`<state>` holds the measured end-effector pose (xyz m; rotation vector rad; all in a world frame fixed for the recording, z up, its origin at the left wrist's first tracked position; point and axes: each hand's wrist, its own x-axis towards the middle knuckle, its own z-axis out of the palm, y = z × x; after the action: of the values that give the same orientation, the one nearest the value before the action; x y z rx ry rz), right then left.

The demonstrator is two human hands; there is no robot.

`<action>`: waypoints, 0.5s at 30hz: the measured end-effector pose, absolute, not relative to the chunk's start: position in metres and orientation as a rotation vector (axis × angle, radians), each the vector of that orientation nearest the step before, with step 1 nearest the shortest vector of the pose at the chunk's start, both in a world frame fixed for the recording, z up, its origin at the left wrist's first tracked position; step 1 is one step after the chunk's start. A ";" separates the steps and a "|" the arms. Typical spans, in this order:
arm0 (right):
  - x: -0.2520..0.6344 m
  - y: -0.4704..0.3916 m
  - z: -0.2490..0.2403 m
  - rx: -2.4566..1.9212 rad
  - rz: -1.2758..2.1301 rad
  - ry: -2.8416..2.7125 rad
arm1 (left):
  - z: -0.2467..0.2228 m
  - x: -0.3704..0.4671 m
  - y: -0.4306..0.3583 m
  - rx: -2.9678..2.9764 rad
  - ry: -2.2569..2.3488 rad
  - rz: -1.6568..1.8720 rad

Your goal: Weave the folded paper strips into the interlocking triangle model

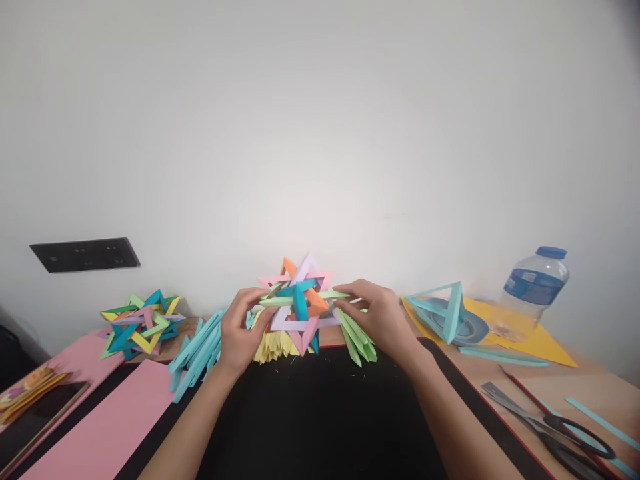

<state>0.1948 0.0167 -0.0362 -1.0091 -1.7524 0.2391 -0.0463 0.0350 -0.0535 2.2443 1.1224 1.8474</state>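
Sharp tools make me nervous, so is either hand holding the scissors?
No: the left hand and right hand hold the colorful paper star, while the scissors lie apart, off to the right.

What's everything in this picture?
Paper stars: 2, multicoloured, centre and left
Blue strips: many, light, left and right
Yellow strips: 1 bunch, pale, centre
Green strips: 1 bunch, light, centre
Paper pyramid: 1, light blue, right
Round object: 1, blue, right
Flat paper: 1 or more, yellow, right
Bottle: 1, clear, right
Scissors: 1, dark, right
Pencil-like stick: 1, red, right
Paper sheets: 2, pink, left
Phone: 1, dark, left
Patterned item: 1, yellowish, left
Socket panel: 1, black, left
Unclear object: 1, black, left
Mat: 1, black, centre
Table: 1, wooden, below
Wall: 1, greyish, behind
Left hand: 1, bare, on centre star
Right hand: 1, bare, likewise
Forearms: 2, bare, below
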 end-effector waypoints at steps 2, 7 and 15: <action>0.200 0.018 -0.036 -1.220 0.422 -1.837 | -0.047 -0.044 0.033 1.958 1.202 1.519; 0.201 0.018 -0.041 -1.520 0.717 -2.113 | -0.040 -0.042 0.030 1.778 1.220 1.082; 0.201 0.009 -0.033 -1.494 0.383 -2.133 | -0.031 -0.035 0.019 1.940 1.221 0.885</action>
<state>0.2014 0.0086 -0.0334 -1.4935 -2.1330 0.3828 -0.0349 0.0186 -0.0314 1.9395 1.2215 0.8846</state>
